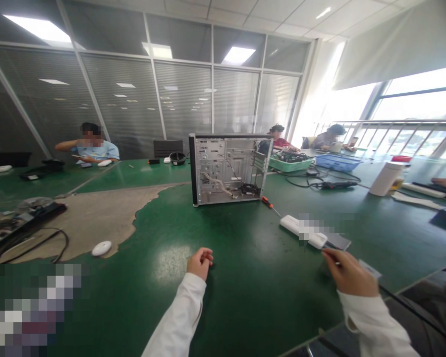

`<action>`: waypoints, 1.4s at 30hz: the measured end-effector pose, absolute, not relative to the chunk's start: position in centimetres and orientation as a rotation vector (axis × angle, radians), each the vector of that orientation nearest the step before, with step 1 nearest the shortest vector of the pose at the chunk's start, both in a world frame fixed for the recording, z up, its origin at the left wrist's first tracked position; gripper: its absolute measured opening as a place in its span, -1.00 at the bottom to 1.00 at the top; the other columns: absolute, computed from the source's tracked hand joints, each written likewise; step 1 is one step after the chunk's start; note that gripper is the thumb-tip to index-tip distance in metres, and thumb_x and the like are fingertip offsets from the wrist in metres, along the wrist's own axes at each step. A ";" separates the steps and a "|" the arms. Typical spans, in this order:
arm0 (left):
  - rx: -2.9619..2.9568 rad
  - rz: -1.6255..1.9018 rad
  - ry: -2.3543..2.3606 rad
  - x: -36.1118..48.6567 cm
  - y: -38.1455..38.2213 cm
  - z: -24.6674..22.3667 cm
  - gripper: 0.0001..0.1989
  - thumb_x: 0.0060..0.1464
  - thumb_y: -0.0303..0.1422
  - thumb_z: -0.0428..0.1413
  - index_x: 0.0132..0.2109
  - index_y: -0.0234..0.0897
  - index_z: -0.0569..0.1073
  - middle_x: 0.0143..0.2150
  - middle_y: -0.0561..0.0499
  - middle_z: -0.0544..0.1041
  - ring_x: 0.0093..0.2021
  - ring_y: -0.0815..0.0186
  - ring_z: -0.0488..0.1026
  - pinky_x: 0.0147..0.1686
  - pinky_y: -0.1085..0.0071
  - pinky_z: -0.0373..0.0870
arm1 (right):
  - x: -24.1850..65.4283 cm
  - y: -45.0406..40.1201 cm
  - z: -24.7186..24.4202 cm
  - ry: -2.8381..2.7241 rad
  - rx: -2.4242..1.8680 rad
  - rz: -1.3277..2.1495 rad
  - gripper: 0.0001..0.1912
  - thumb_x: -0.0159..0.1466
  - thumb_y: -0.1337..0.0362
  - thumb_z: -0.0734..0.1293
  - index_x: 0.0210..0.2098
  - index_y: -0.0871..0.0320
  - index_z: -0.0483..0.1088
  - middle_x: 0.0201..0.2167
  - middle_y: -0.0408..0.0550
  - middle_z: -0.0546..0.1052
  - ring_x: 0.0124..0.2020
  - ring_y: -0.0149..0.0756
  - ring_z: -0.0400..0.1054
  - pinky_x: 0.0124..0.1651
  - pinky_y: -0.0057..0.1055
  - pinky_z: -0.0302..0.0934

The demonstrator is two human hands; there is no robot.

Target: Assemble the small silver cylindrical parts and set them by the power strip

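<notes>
White strip [304,232] on bench [252,292]: 10 o'clock from right hand [351,275], nearer one; long axis 10-to-4. Right hand curled beside strip's end; closure, hold: cannot tell. Left hand [199,264] half-open, nothing visible.

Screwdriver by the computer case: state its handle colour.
The screwdriver handle is orange with black, seen best in the head view.
</notes>
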State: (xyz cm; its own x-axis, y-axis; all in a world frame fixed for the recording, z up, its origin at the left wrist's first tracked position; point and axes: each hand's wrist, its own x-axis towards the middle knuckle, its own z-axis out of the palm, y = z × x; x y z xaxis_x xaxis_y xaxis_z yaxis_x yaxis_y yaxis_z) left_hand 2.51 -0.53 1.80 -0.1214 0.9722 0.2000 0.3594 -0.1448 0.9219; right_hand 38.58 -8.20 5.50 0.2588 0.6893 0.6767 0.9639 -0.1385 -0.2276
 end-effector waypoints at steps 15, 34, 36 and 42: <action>1.513 1.280 1.507 2.5 -0.6 1.9 -0.77 -0.27 -0.60 -0.12 -0.45 -0.32 0.37 -0.60 0.11 0.42 -0.63 0.45 0.37 -0.55 0.52 0.33 | 44.9 -8.7 4.2 -1.543 -2.188 -0.544 -0.74 0.10 0.18 0.04 -0.37 0.07 0.29 -0.35 -0.03 0.39 -0.45 -0.22 0.29 -0.46 -0.34 0.11; 1.550 1.279 1.475 2.3 -0.4 1.3 -0.76 -0.26 -0.61 -0.13 -0.42 -0.34 0.37 -0.58 0.07 0.41 -0.62 0.44 0.37 -0.53 0.49 0.33 | 45.0 -9.8 3.7 -1.492 -2.160 -0.466 -0.76 0.07 0.08 0.05 -0.44 0.06 0.21 -0.47 -0.04 0.39 -0.48 -0.19 0.29 -0.45 -0.33 0.14; 1.548 1.281 1.467 2.3 -0.4 1.3 -0.76 -0.26 -0.61 -0.13 -0.42 -0.34 0.36 -0.58 0.07 0.41 -0.62 0.43 0.37 -0.53 0.49 0.34 | 45.0 -9.9 3.6 -1.495 -2.156 -0.483 -0.75 0.06 0.07 0.06 -0.49 0.07 0.22 -0.49 -0.04 0.39 -0.48 -0.21 0.28 -0.46 -0.34 0.13; 1.543 1.279 1.486 2.3 -0.5 1.3 -0.75 -0.27 -0.62 -0.13 -0.42 -0.34 0.36 -0.58 0.09 0.41 -0.62 0.45 0.36 -0.53 0.51 0.33 | 45.9 -10.0 2.3 -1.526 -2.052 -0.620 -0.69 0.04 0.03 0.09 -0.48 0.10 0.30 -0.39 -0.03 0.41 -0.36 -0.20 0.28 -0.33 -0.34 0.15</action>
State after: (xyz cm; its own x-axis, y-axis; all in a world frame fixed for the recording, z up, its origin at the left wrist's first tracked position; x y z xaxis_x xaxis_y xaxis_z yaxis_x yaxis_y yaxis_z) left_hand 2.35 -0.51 1.35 -0.1100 0.9713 0.2110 0.3532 -0.1603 0.9217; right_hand 45.88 -10.03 2.30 0.2662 0.7321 0.6270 0.9620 -0.2427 -0.1250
